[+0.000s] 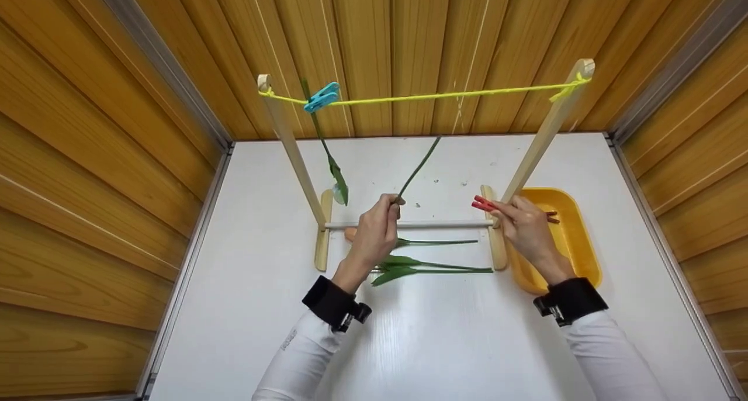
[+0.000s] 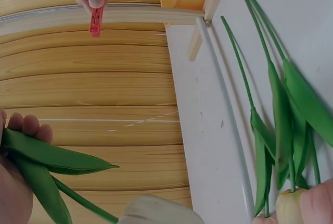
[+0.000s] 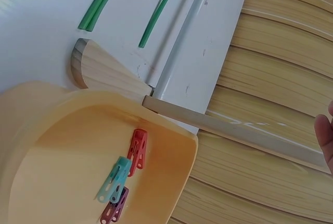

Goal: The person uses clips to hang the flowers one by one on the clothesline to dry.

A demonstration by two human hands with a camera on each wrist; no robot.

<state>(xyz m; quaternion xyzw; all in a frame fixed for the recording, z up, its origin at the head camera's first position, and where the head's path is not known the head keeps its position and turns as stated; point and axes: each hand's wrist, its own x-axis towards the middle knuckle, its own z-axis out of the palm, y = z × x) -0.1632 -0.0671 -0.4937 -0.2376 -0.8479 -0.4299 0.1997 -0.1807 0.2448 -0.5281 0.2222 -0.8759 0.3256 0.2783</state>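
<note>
Holding a flower stem (image 1: 419, 168) left, red clothespin (image 1: 482, 203) right, hands (image 1: 376, 228) (image 1: 527, 227) apart.

The white worktop (image 1: 456, 336) bore a few small dark specks (image 1: 417, 204) beyond the left grip (image 1: 374, 231). A wooden stand (image 1: 537, 147) rested on two feet, the left foot (image 1: 321, 252) to the left of that grip, the right foot (image 1: 498, 252) just left of the right grip (image 1: 527, 228). A yellow tub (image 1: 592, 255) sat below the right grip and reached past it rightward. One tulip (image 1: 409, 242) lay partly hidden behind the left grip, its stem pointing right. Two more tulips (image 1: 403, 272) lay close together, nearer the person than the left grip, leaves overlapping.
</note>
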